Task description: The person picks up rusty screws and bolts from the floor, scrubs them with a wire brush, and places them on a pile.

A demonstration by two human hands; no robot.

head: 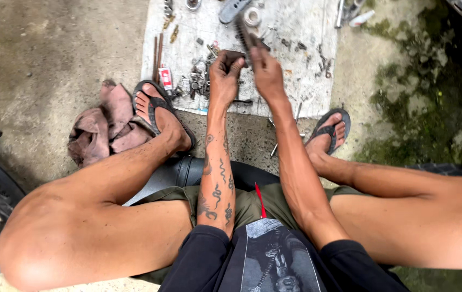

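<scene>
Left hand (224, 73) fingers pinch a small dark block (234, 55) over the white mat (296, 70). Right hand (266, 70) fingers are closed round a dark, blurred brush (246, 33); its long axis runs from the hand up and slightly left, away from the body. Loose bolts (198, 84) lie just left. Brown rag (106, 124) sits by the left foot (158, 111).

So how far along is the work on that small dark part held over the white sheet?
Done, apparently: stripping down, since loose bolts and small metal parts lie scattered on the white sheet. In hand: the left hand pinches a small dark part while the right hand works a dark, blurred tool against it. Left: the scattered pieces remain unassembled, and the rag lies unused.
</scene>
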